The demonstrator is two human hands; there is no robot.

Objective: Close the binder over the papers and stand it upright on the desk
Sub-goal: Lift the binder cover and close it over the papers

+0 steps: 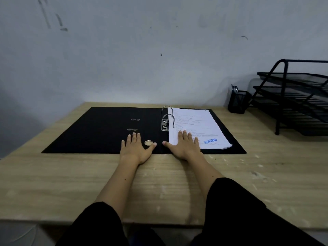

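While binder [99, 132] lies open on bench [53, 183], left hand [135, 150] flat on spine, right hand [186, 146] flat on papers [198, 125], neither gripping.

The print on the papers [195, 125] beyond the right hand [184, 144] is too small to read (only a blue stamp stands out). That hand covers their near corner. Far to its right, the picture's edge cuts off the tray rack [298, 96].

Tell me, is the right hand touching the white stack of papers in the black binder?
Touching. The head view shows the right hand lying flat, fingers spread, on the near corner of the white stack of papers.
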